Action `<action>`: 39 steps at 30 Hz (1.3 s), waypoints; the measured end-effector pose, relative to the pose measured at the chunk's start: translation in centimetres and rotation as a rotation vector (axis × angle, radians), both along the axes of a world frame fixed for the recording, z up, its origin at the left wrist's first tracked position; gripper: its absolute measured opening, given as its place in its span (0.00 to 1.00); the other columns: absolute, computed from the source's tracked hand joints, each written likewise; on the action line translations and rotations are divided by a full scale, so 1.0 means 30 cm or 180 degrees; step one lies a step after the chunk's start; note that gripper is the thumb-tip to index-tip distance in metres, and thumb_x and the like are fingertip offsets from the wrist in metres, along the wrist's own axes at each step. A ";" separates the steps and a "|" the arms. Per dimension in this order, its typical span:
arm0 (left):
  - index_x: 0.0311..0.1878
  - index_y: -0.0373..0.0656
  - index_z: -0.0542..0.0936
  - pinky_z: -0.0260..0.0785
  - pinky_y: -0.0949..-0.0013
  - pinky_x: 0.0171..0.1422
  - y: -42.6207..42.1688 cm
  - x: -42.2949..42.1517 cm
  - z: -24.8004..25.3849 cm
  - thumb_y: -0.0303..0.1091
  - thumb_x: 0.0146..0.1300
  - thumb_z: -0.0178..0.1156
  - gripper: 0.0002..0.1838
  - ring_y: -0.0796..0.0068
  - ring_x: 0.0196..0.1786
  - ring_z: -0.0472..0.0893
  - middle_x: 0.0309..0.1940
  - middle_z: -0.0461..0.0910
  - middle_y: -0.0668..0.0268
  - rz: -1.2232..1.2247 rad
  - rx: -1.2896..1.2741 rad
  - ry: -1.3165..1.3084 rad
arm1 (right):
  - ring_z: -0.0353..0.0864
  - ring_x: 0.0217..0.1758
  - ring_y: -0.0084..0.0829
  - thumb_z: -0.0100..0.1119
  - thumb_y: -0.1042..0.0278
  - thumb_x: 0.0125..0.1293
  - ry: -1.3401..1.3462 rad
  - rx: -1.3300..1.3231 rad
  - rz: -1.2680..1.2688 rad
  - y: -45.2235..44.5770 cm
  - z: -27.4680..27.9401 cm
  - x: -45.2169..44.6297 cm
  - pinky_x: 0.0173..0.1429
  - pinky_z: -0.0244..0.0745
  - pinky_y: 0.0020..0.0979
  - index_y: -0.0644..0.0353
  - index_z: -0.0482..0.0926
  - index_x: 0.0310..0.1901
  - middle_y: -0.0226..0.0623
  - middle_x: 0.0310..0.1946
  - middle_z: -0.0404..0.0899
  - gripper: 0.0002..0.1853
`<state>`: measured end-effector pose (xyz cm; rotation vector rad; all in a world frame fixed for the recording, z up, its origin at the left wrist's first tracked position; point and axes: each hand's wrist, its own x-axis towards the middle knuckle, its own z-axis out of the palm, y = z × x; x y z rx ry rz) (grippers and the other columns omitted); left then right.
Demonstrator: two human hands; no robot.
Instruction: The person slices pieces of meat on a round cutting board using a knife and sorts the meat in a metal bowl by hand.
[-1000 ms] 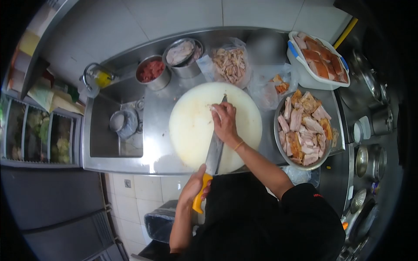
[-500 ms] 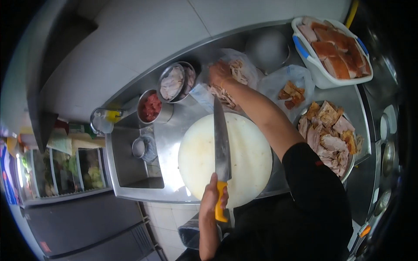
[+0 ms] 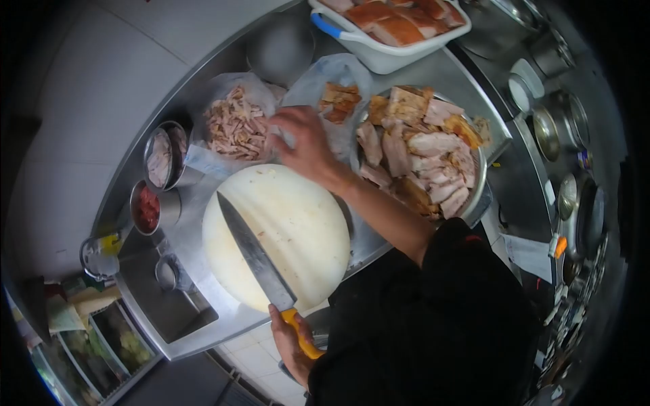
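My left hand (image 3: 291, 342) is closed round the yellow handle of a large knife (image 3: 252, 247). Its long blade lies over the round white cutting board (image 3: 318, 233), tip pointing away from me. My right hand (image 3: 302, 143) hovers past the board's far edge, fingers apart, with nothing visible in it. Just left of its fingertips is a plastic bag with strips of cut meat (image 3: 237, 125). Beyond it, a second bag holds browned meat pieces (image 3: 340, 101). A big metal bowl (image 3: 482, 177) heaped with cooked meat chunks (image 3: 433, 145) stands to the right.
A white tub (image 3: 389, 62) of browned, skin-on slabs stands at the back. To the left are a metal pot of red meat (image 3: 145, 208), bowls of pale meat (image 3: 161, 159) and a sink (image 3: 166, 308). Pans and lids (image 3: 545, 132) line the far right.
My right hand has come out of the bag of meat strips and moved right, its fingers now apart. My view has turned to the right. The knife stays in my left hand, now slanted across the board.
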<state>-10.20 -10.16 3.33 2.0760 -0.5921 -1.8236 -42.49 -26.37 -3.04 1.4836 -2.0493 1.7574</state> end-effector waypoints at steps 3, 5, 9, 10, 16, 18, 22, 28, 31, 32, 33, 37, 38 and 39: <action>0.38 0.42 0.74 0.56 0.72 0.18 0.000 0.042 0.005 0.66 0.80 0.40 0.33 0.76 0.12 0.65 0.15 0.68 0.68 -0.0184 -0.0128 -0.0028 | 0.80 0.56 0.48 0.69 0.77 0.57 0.0419 0.0226 -0.0371 0.276 -0.006 -0.180 0.63 0.74 0.45 0.57 0.86 0.45 0.44 0.48 0.85 0.13; 0.38 0.42 0.75 0.57 0.73 0.18 0.010 0.052 0.029 0.67 0.79 0.41 0.34 0.76 0.13 0.66 0.15 0.69 0.69 -0.0277 -0.0291 -0.0077 | 0.81 0.57 0.50 0.66 0.78 0.57 0.0678 0.0622 -0.0903 0.468 0.019 -0.279 0.63 0.76 0.46 0.59 0.86 0.47 0.46 0.48 0.85 0.15; 0.33 0.45 0.72 0.56 0.70 0.17 0.032 0.126 -0.033 0.70 0.77 0.38 0.35 0.74 0.10 0.61 0.11 0.62 0.69 -0.0623 -0.0516 0.0051 | 0.78 0.64 0.53 0.64 0.69 0.61 0.0720 0.1977 -0.1337 0.752 -0.065 -0.503 0.70 0.72 0.49 0.59 0.84 0.56 0.48 0.56 0.83 0.20; 0.32 0.45 0.73 0.57 0.71 0.17 0.036 0.136 -0.037 0.70 0.78 0.39 0.36 0.74 0.10 0.63 0.11 0.63 0.69 -0.0661 -0.0517 0.0093 | 0.77 0.65 0.53 0.65 0.67 0.63 0.0715 0.2336 -0.1215 0.787 -0.097 -0.542 0.72 0.71 0.49 0.59 0.84 0.58 0.48 0.58 0.82 0.21; 0.29 0.43 0.73 0.59 0.70 0.17 0.085 0.210 -0.084 0.69 0.79 0.39 0.37 0.73 0.11 0.67 0.12 0.67 0.67 -0.0864 -0.0519 0.0392 | 0.79 0.67 0.49 0.68 0.57 0.64 0.0384 0.3520 -0.0875 0.839 0.048 -0.514 0.73 0.70 0.45 0.54 0.85 0.59 0.51 0.62 0.82 0.23; 0.29 0.42 0.73 0.59 0.70 0.17 0.112 0.223 -0.088 0.69 0.79 0.39 0.37 0.72 0.11 0.67 0.12 0.67 0.67 -0.0840 -0.0514 0.0431 | 0.82 0.63 0.49 0.69 0.57 0.63 0.0402 0.3696 -0.0810 0.849 0.051 -0.501 0.71 0.72 0.45 0.54 0.87 0.57 0.52 0.56 0.85 0.21; 0.30 0.43 0.73 0.58 0.70 0.16 0.165 0.273 -0.104 0.70 0.78 0.40 0.37 0.72 0.11 0.65 0.12 0.66 0.67 -0.0803 -0.0533 0.0498 | 0.85 0.58 0.50 0.69 0.58 0.63 0.0578 0.3061 -0.0877 0.891 0.017 -0.440 0.66 0.75 0.45 0.56 0.88 0.55 0.53 0.50 0.87 0.20; 0.33 0.45 0.72 0.56 0.70 0.16 0.244 0.311 -0.102 0.72 0.76 0.41 0.36 0.73 0.10 0.63 0.12 0.64 0.68 -0.0404 -0.0543 0.0357 | 0.86 0.55 0.50 0.69 0.60 0.63 -0.0187 0.2259 -0.0704 0.904 0.050 -0.346 0.63 0.77 0.43 0.61 0.86 0.56 0.54 0.50 0.87 0.21; 0.35 0.44 0.73 0.59 0.73 0.19 0.258 0.282 -0.074 0.68 0.79 0.41 0.34 0.76 0.13 0.67 0.14 0.67 0.68 -0.0231 -0.0453 0.0416 | 0.86 0.56 0.49 0.69 0.63 0.64 -0.0491 0.2048 -0.0357 0.889 0.036 -0.363 0.63 0.77 0.42 0.62 0.85 0.56 0.54 0.51 0.86 0.20; 0.35 0.44 0.73 0.60 0.73 0.19 0.262 0.263 -0.070 0.69 0.79 0.41 0.34 0.76 0.13 0.67 0.15 0.67 0.69 -0.0198 -0.0448 0.0402 | 0.85 0.57 0.49 0.69 0.64 0.64 -0.0476 0.2017 -0.0182 0.884 0.021 -0.388 0.63 0.77 0.42 0.62 0.85 0.56 0.54 0.51 0.86 0.20; 0.35 0.44 0.73 0.60 0.73 0.19 0.266 0.249 -0.067 0.69 0.79 0.41 0.34 0.77 0.13 0.68 0.15 0.67 0.69 -0.0159 -0.0432 0.0389 | 0.85 0.58 0.49 0.68 0.65 0.64 -0.0457 0.1996 -0.0004 0.882 0.011 -0.414 0.63 0.77 0.42 0.63 0.85 0.56 0.54 0.52 0.86 0.20; 0.35 0.45 0.73 0.61 0.74 0.19 0.278 0.186 -0.055 0.70 0.78 0.40 0.35 0.78 0.13 0.69 0.14 0.68 0.69 -0.0462 -0.0688 0.0227 | 0.83 0.59 0.52 0.68 0.66 0.64 0.0117 0.1542 -0.1156 0.936 0.004 -0.560 0.66 0.76 0.43 0.63 0.84 0.55 0.52 0.53 0.86 0.19; 0.35 0.45 0.74 0.61 0.73 0.19 0.279 0.172 -0.058 0.71 0.78 0.40 0.35 0.78 0.13 0.69 0.14 0.68 0.69 -0.0507 -0.0750 0.0242 | 0.83 0.60 0.52 0.68 0.65 0.64 0.0386 0.1615 -0.1512 0.954 0.016 -0.603 0.67 0.76 0.43 0.63 0.84 0.55 0.51 0.53 0.85 0.19; 0.35 0.45 0.74 0.61 0.73 0.19 0.280 0.158 -0.058 0.71 0.78 0.40 0.35 0.78 0.13 0.69 0.14 0.68 0.69 -0.0558 -0.0812 0.0262 | 0.82 0.60 0.53 0.69 0.65 0.63 0.0661 0.1681 -0.1873 0.967 0.021 -0.645 0.68 0.75 0.43 0.63 0.85 0.54 0.51 0.53 0.85 0.19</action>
